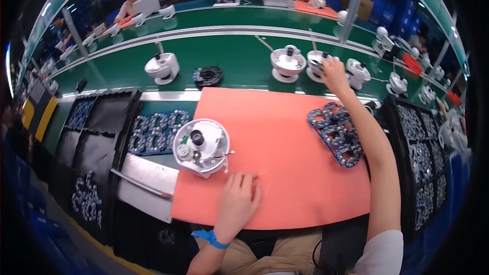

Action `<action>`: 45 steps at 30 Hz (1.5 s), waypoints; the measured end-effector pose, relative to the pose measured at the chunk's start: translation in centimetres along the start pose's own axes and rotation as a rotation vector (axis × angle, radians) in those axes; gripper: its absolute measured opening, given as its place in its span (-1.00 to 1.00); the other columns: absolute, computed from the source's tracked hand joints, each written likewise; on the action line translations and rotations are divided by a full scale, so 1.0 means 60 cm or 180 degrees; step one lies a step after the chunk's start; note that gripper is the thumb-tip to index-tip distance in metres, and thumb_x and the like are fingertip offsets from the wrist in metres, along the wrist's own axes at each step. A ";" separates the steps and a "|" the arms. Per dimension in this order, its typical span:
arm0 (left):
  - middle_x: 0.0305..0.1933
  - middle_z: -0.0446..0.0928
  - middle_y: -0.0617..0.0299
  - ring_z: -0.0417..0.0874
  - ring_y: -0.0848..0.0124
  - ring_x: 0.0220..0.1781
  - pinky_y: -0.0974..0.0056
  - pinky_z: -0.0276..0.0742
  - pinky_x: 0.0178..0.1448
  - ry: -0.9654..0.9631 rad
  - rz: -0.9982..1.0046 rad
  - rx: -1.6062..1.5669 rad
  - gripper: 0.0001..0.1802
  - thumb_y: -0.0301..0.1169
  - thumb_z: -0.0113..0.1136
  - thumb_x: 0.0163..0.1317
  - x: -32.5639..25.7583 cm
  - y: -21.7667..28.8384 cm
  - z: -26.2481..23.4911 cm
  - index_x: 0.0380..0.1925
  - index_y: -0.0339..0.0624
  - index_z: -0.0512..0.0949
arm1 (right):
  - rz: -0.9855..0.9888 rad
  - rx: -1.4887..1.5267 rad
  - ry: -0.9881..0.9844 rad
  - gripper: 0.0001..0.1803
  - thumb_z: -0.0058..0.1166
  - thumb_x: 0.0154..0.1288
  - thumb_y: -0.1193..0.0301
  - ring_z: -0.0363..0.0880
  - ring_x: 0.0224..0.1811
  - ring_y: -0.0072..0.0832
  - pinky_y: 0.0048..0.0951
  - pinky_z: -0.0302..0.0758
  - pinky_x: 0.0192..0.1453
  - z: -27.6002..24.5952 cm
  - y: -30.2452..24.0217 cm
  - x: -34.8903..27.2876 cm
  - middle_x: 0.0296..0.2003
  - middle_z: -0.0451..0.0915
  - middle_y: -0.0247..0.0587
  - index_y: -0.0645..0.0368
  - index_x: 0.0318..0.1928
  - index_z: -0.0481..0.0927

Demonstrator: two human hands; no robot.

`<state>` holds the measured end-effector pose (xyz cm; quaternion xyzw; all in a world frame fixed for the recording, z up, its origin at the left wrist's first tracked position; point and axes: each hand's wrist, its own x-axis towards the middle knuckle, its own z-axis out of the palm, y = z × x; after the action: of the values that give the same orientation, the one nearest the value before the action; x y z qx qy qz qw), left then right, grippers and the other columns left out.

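My right hand (pixel 333 74) reaches far across to the green belt, its fingers closed at the rim of a white round camera housing (pixel 314 74). The fingertips partly hide that housing. My left hand (pixel 238 198) rests on the orange mat (pixel 290 193), fingers loosely bent and thumb apart, with nothing visible in it. Fine pale lines lie on the mat by its fingertips. Just beyond it sits another white camera housing (pixel 204 145) with a black lens and small wires. A panel of blue ring-shaped circuit boards (pixel 336 135) lies under my right forearm.
More white housings (pixel 288 63) and a black coiled part (pixel 208 75) stand on the green belt (pixel 234 53). Left are another board panel (pixel 158 132), a metal plate with a rod (pixel 145 186) and a black tray (pixel 109 112). Another parts tray (pixel 420 163) flanks the right. People work opposite.
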<state>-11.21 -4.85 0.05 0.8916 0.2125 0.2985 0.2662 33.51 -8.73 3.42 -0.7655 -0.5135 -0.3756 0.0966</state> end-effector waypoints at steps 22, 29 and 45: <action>-0.33 0.44 0.04 0.52 0.21 -0.33 0.26 0.45 -0.28 0.0480 -0.0003 -0.0590 -0.86 -0.65 0.06 0.09 -0.007 -0.013 0.014 -0.31 -0.34 0.47 | -0.1212 0.0310 0.0090 -0.89 0.02 0.03 0.46 0.47 -0.31 -0.35 -0.34 0.29 -0.20 -0.287 -0.154 -0.077 -0.41 0.46 -0.27 0.14 -0.39 0.42; -0.32 0.45 0.03 0.53 0.16 -0.28 0.20 0.47 -0.23 0.0567 0.0139 -0.0813 -0.81 -0.69 0.05 0.01 -0.005 0.005 0.005 -0.32 -0.35 0.47 | -0.1636 0.0452 -0.0867 -0.84 0.05 -0.01 0.43 0.50 -0.19 -0.43 -0.40 0.31 -0.19 -0.350 -0.256 -0.168 -0.31 0.53 -0.29 0.16 -0.34 0.47; -0.31 0.49 -0.15 0.54 -0.09 -0.28 -0.01 0.47 -0.26 -0.2021 0.0687 -0.2385 -0.79 -0.38 0.02 0.29 -0.093 0.201 0.047 -0.20 -0.32 0.40 | 0.0529 0.4945 -0.0403 -0.47 0.31 -0.03 0.52 0.44 0.04 -0.45 -0.46 0.38 -0.01 -0.468 -0.311 -0.238 0.04 0.54 -0.07 0.24 0.02 0.45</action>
<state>-10.80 -18.11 3.07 0.7984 -0.0941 0.0941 0.5872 1.42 -25.46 8.99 -0.5345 -0.5747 0.1441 0.6027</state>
